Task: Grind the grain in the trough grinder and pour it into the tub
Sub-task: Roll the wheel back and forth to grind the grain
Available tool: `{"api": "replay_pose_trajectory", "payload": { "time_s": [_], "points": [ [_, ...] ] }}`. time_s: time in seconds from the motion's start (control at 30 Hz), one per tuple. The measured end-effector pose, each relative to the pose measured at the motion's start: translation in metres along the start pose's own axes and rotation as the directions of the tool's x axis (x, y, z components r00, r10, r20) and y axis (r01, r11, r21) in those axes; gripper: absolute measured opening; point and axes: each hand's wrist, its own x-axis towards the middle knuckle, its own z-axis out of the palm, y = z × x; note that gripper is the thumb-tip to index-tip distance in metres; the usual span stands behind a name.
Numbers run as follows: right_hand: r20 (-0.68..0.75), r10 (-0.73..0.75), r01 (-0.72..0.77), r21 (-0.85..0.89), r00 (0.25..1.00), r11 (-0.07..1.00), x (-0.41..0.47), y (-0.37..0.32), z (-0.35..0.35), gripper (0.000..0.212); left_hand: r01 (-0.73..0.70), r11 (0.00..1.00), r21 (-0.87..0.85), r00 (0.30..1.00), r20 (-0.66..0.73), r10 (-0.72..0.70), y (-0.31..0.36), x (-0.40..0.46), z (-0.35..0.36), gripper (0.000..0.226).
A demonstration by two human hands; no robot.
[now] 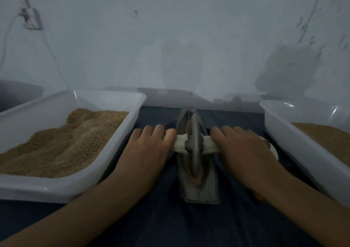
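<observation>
Left hand point(149, 148) and right hand point(240, 144) press flat, palms down, on the white-wrapped axle point(180, 142), one each side of the grey metal wheel point(194, 142), likely for even rolling. The wheel stands in the grey boat-shaped metal trough grinder point(200, 190), mid dark blue cloth point(170, 218), with brown grain point(198, 176) beneath. The white plastic left tub point(37, 190) and right tub point(295, 148) at the cloth's side edges hold tan meal.

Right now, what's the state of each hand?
Left hand: open, fingers laid flat, pressing on the cloth-wrapped left handle.
Right hand: open, fingers laid flat, pressing on the right handle.
</observation>
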Motion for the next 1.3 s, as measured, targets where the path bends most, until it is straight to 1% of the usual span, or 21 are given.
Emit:
{"api": "replay_pose_trajectory", "payload": {
  "time_s": [0.07, 0.13, 0.2, 0.23, 0.3, 0.33, 0.37, 0.43, 0.47, 0.5, 0.57, 0.63, 0.73, 0.83, 0.9, 1.0, 1.1, 1.17, 1.23, 1.3],
  "points": [
    [-0.026, -0.015, 0.015, 0.002, 1.000, 1.000, 0.000, 0.000, 0.000, 0.050, 0.011, 1.000, 0.011, 1.000, 0.026, -0.012, 0.002, -0.002, -0.001, 0.035],
    [-0.002, -0.024, 0.024, 0.013, 1.000, 1.000, 0.011, 0.003, 0.007, 0.045, 0.048, 0.999, 0.021, 0.997, 0.054, -0.050, 0.001, 0.007, 0.007, 0.044],
    [0.100, 0.010, -0.013, 0.026, 0.995, 1.000, 0.029, 0.009, 0.019, 0.037, 0.093, 0.995, 0.032, 0.992, 0.088, -0.095, -0.001, 0.026, 0.014, 0.055],
    [0.171, 0.051, -0.062, 0.057, 0.984, 0.996, 0.041, 0.013, 0.025, 0.034, 0.119, 0.992, 0.042, 0.988, 0.097, -0.122, 0.000, 0.039, 0.018, 0.055],
    [0.339, 0.150, -0.198, 0.110, 0.929, 0.974, 0.065, 0.020, 0.038, 0.037, 0.172, 0.983, 0.067, 0.980, 0.090, -0.178, 0.001, 0.067, 0.022, 0.048],
    [0.395, 0.185, -0.247, 0.114, 0.900, 0.962, 0.074, 0.023, 0.045, 0.039, 0.188, 0.979, 0.081, 0.977, 0.086, -0.195, 0.002, 0.079, 0.023, 0.044],
    [0.420, 0.209, -0.281, 0.117, 0.883, 0.953, 0.080, 0.024, 0.050, 0.040, 0.197, 0.977, 0.088, 0.975, 0.085, -0.204, 0.003, 0.088, 0.024, 0.041],
    [0.431, 0.227, -0.303, 0.117, 0.873, 0.946, 0.081, 0.026, 0.052, 0.041, 0.192, 0.978, 0.080, 0.975, 0.095, -0.199, 0.002, 0.094, 0.024, 0.042],
    [0.419, 0.218, -0.290, 0.115, 0.881, 0.950, 0.076, 0.025, 0.051, 0.040, 0.181, 0.981, 0.075, 0.977, 0.097, -0.188, 0.002, 0.091, 0.024, 0.045],
    [0.380, 0.197, -0.257, 0.113, 0.904, 0.960, 0.068, 0.023, 0.048, 0.038, 0.169, 0.983, 0.067, 0.980, 0.091, -0.175, 0.001, 0.084, 0.025, 0.047],
    [0.245, 0.122, -0.148, 0.090, 0.962, 0.985, 0.051, 0.014, 0.037, 0.035, 0.153, 0.988, 0.035, 0.984, 0.081, -0.156, 0.001, 0.062, 0.023, 0.050],
    [0.145, 0.072, -0.079, 0.044, 0.987, 0.996, 0.035, 0.004, 0.024, 0.034, 0.140, 0.990, 0.005, 0.987, 0.077, -0.140, 0.002, 0.038, 0.018, 0.055],
    [0.109, 0.062, -0.063, 0.007, 0.992, 0.998, 0.015, -0.005, 0.010, 0.042, 0.099, 0.995, 0.009, 0.994, 0.044, -0.100, 0.007, 0.010, 0.009, 0.057],
    [0.064, 0.073, -0.073, -0.003, 0.995, 0.997, 0.005, -0.006, 0.006, 0.049, 0.090, 0.996, 0.010, 0.996, 0.005, -0.090, 0.010, 0.002, 0.008, 0.052],
    [0.071, 0.079, -0.078, -0.008, 0.994, 0.997, 0.009, -0.004, 0.011, 0.049, 0.099, 0.995, 0.001, 0.995, 0.012, -0.099, 0.007, 0.011, 0.012, 0.049],
    [0.182, 0.105, -0.106, -0.005, 0.978, 0.994, 0.036, 0.004, 0.025, 0.038, 0.134, 0.991, -0.010, 0.990, 0.051, -0.133, 0.000, 0.042, 0.024, 0.051],
    [0.332, 0.229, -0.257, 0.045, 0.915, 0.965, 0.074, 0.014, 0.044, 0.035, 0.190, 0.982, 0.019, 0.979, 0.070, -0.191, -0.003, 0.076, 0.031, 0.041],
    [0.397, 0.272, -0.317, 0.051, 0.877, 0.947, 0.088, 0.017, 0.051, 0.035, 0.210, 0.977, 0.029, 0.973, 0.093, -0.212, -0.003, 0.088, 0.031, 0.045],
    [0.407, 0.260, -0.304, 0.044, 0.876, 0.952, 0.086, 0.015, 0.048, 0.038, 0.206, 0.978, 0.039, 0.973, 0.095, -0.209, -0.001, 0.085, 0.029, 0.047],
    [0.345, 0.211, -0.235, 0.029, 0.915, 0.972, 0.067, 0.012, 0.038, 0.037, 0.186, 0.982, 0.038, 0.981, 0.058, -0.188, 0.003, 0.067, 0.025, 0.043]
  ]
}}
